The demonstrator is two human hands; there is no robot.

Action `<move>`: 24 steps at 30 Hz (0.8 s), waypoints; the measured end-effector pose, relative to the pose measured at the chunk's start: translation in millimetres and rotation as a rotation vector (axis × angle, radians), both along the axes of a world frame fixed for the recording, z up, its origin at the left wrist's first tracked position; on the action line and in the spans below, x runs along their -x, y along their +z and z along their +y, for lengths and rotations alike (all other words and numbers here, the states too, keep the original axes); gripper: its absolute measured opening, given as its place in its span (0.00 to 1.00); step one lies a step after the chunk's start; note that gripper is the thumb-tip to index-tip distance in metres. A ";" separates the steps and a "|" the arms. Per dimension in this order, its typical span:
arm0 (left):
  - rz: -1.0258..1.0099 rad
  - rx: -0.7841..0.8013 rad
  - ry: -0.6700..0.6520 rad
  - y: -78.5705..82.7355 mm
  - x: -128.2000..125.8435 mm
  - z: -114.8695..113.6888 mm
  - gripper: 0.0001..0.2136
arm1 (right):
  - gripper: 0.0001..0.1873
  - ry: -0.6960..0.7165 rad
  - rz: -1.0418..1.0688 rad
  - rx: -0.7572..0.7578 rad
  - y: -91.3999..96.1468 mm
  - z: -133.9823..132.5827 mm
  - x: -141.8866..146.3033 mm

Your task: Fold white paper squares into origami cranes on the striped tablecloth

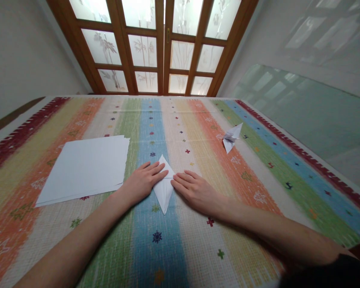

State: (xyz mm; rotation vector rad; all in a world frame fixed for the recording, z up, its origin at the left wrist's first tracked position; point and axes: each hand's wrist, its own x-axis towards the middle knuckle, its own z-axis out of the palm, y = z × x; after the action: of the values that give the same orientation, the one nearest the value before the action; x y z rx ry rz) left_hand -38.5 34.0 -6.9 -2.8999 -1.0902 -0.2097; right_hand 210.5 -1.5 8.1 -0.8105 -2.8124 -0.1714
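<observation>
A white sheet folded into a narrow diamond [164, 194] lies flat on the blue stripe of the tablecloth, with a crease running across its middle. My left hand [142, 180] rests on its left side, fingers stretched out and their tips on the paper. At the diamond's right corner, my right hand [196, 190] lies with its fingers extended, the fingertips touching the edge. Neither hand grips anything.
A stack of white paper sheets [87, 168] lies to the left. Toward the far right sits a folded paper crane [232, 138]. The striped tablecloth [204, 248] covers the table, and wood-framed glass doors [163, 48] stand beyond it.
</observation>
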 end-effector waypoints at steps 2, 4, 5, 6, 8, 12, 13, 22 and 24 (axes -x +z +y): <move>-0.016 0.003 0.020 -0.2 1.3 -0.9 0.24 | 0.17 -0.020 0.009 0.073 5.5 -0.4 -2.6; -0.010 0.000 0.035 0.9 1.0 -2.3 0.24 | 0.15 -0.081 0.060 0.145 10.0 3.6 -2.4; 0.002 -0.005 0.042 1.8 0.4 -3.0 0.24 | 0.14 -0.119 0.091 0.176 11.5 7.5 -0.7; 0.017 -0.013 0.049 2.8 -0.4 -3.7 0.23 | 0.13 -0.154 0.122 0.199 12.6 12.7 2.3; 0.040 -0.033 0.065 5.2 -2.1 -5.1 0.23 | 0.13 -0.209 0.158 0.241 13.6 26.0 11.6; 0.050 -0.062 0.087 10.0 -4.1 -8.5 0.23 | 0.13 -0.320 0.157 0.224 12.6 53.9 34.6; 0.055 -0.065 0.088 11.1 -4.4 -9.3 0.23 | 0.12 -0.340 0.143 0.213 11.8 59.4 39.2; 0.038 -0.038 0.075 15.0 -4.1 -3.2 0.20 | 0.14 -0.317 0.115 0.079 -4.9 78.1 41.4; 0.047 -0.048 0.078 14.9 -3.9 -1.8 0.20 | 0.14 -0.289 0.095 0.053 -6.7 78.0 40.4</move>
State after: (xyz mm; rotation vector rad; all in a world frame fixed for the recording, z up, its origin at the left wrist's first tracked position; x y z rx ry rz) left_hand -34.6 32.2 8.0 -2.7987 -1.1714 -0.1627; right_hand 170.0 76.4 1.4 -1.2028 -2.6097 -0.0996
